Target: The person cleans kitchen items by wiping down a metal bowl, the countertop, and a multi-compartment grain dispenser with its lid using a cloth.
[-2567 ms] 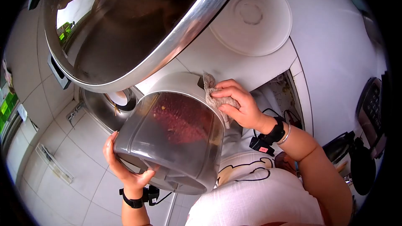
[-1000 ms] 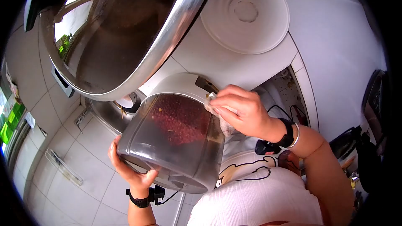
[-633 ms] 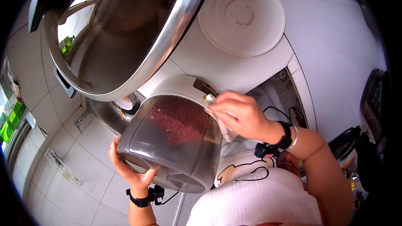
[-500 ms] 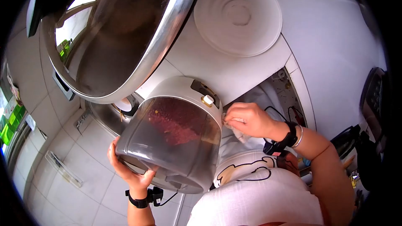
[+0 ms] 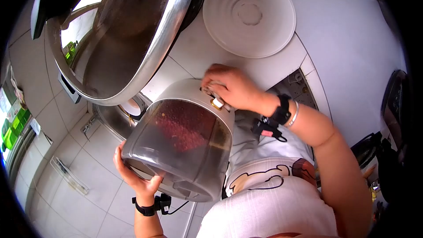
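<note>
A white appliance point(image 5: 187, 89) with a transparent smoky cover is tilted in front of my body. Dark red bits point(image 5: 180, 130) show through the cover. My left hand point(image 5: 137, 174) grips the lower left end of the cover, thumb on one side and fingers on the other. My right hand point(image 5: 229, 86) presses a crumpled cloth point(image 5: 215, 89) against the appliance's white band, just beside a white and gold knob point(image 5: 217, 103). The right fingers are bent around the cloth, which they mostly hide.
A large steel-rimmed pan point(image 5: 161, 46) with a dark inside stands at the upper left. Behind the appliance, a round white lid point(image 5: 250, 15) lies on the tiled counter point(image 5: 183, 57). A steel sink point(image 5: 113, 117) holding a bowl is at left. A black telephone-like device point(image 5: 395, 105) is at right.
My right hand has moved with the cloth from the appliance's right edge up and left, onto the band past the knob. My left hand keeps its hold on the cover.
</note>
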